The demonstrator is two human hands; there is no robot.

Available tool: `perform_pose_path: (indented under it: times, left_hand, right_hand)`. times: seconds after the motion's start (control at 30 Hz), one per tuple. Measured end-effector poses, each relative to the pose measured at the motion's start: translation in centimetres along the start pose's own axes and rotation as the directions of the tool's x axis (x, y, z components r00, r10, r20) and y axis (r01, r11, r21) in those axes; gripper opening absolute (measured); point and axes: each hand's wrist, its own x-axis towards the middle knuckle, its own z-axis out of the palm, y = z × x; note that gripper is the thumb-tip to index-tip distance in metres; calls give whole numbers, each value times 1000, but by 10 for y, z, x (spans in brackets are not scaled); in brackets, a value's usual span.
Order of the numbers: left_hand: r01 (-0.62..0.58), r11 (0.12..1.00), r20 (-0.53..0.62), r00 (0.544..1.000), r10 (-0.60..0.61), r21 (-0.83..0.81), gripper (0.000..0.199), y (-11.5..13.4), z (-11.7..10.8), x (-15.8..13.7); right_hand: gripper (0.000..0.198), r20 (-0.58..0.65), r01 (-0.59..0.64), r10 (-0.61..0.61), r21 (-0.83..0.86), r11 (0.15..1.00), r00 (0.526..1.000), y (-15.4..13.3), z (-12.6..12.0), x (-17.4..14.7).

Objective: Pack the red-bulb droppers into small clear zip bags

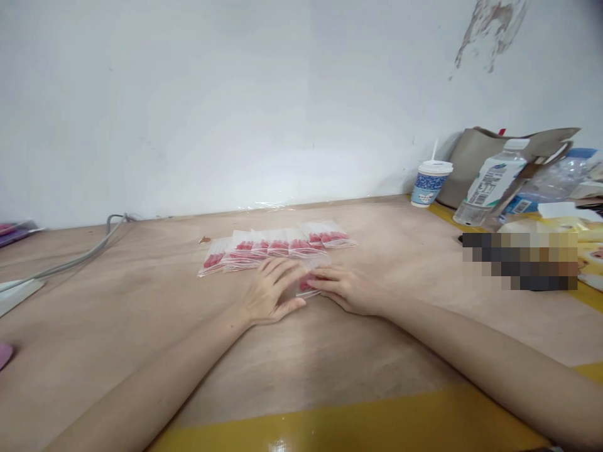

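A small clear zip bag (305, 284) with red pieces inside lies flat on the table between my two hands. My left hand (273, 294) rests at its left side, fingers stretched and thumb apart, the fingertips near the bag's top edge. From the right, my right hand (347, 289) lays its outstretched fingers on the bag, covering part of it. Just beyond my hands, several similar zip bags (252, 251) overlap in a row, red contents toward me. Two or so more bags (330, 233) sit at the row's right end. What the red pieces are is too small to tell.
A lidded paper cup (428, 183) with a straw, a plastic bottle (492, 182) and a grey-beige bag (464, 163) stand at the back right. A grey cable (89, 251) crosses the left side. Yellow tape (330, 420) runs along the table's front. A white wall closes the back.
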Motion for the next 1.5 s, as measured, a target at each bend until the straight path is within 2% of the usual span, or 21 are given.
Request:
perform_pose_path:
  times: [0.07, 0.1, 0.17, 0.2, 0.23, 0.3, 0.37, 0.4, 0.47, 0.53, 0.57, 0.6, 0.73, 0.87, 0.97, 1.07, 1.13, 1.2, 1.27, 1.4, 1.5]
  left_hand:
    - [155, 985, 56, 986, -159, 76, 52, -5, 1, 15]
    - [243, 962, 95, 962, -256, 128, 51, -9, 3, 25]
    - [389, 891, 234, 867, -441, 235, 53, -18, 13, 45]
    - [404, 882, 283, 840, -463, 242, 53, -23, 19, 56]
    - [411, 878, 317, 822, -473, 243, 55, -27, 26, 65]
    - [422, 873, 381, 786, -487, 245, 60, -36, 41, 80]
    - [431, 868, 438, 750, -496, 246, 60, -42, 53, 89]
    - [435, 865, 462, 732, -501, 248, 59, -43, 58, 91]
    - [439, 862, 492, 708, -506, 255, 57, -46, 64, 91]
    - [434, 862, 501, 702, -506, 263, 55, -47, 64, 87]
    - [429, 863, 500, 703, -505, 268, 55, -48, 62, 83]
    - [424, 863, 497, 706, -504, 273, 54, -49, 59, 78]
    - [409, 861, 478, 716, -509, 304, 53, -56, 39, 51]
    - [403, 850, 458, 719, -523, 338, 53, -63, 17, 21]
    - [397, 846, 448, 722, -528, 356, 52, -65, 5, 4]
    - [391, 843, 427, 734, -527, 369, 51, -63, 1, -5]
    - [389, 841, 404, 748, -526, 376, 52, -61, 2, -7]
    - [389, 837, 373, 764, -527, 385, 54, -59, 3, -9]
    - [345, 849, 320, 815, -482, 400, 54, -58, 4, -10]
    - [127, 914, 176, 962, -208, 386, 38, -54, 5, -9]
    - [0, 956, 56, 998, -17, 292, 28, -43, 8, -7]
  right_hand:
    - [32, 34, 5, -8, 94, 996, 999, 1, -3, 2]
    - [32, 86, -2, -10, 136, 991, 996, 3, -8, 3]
    - [30, 246, -63, 17, 178, 982, 969, 8, -27, 3]
    - [27, 344, -112, 48, 169, 979, 938, 11, -38, 3]
    - [24, 430, -183, 118, 114, 976, 895, 14, -50, 1]
    - [22, 575, -343, 311, -55, 938, 757, 24, -72, -3]
    - [17, 618, -442, 480, -229, 867, 623, 35, -86, -7]
    - [14, 608, -472, 547, -300, 829, 575, 42, -89, -10]
    - [10, 558, -510, 650, -410, 756, 516, 56, -91, -14]
    - [7, 502, -538, 717, -476, 696, 483, 69, -85, -19]
    - [6, 469, -553, 735, -485, 678, 490, 75, -81, -21]
    - [6, 426, -568, 739, -473, 674, 522, 81, -75, -24]
    - [15, 241, -563, 654, -353, 747, 717, 98, -51, -35]
    - [21, 188, -546, 617, -322, 773, 764, 99, -37, -36]
    - [19, 106, -508, 548, -266, 819, 829, 83, -30, -24]
    - [27, 27, -408, 422, -201, 890, 906, 60, -16, -2]
    - [25, 21, -298, 313, -258, 919, 949, 49, -1, 14]
    - [20, 3, -219, 234, -344, 913, 972, 45, 14, 28]
    - [18, -17, -184, 194, -419, 889, 981, 48, 26, 37]
    - [26, -93, -134, 101, -494, 859, 991, 53, 31, 35]
    - [24, -152, -83, 8, -493, 866, 988, 46, 23, 21]
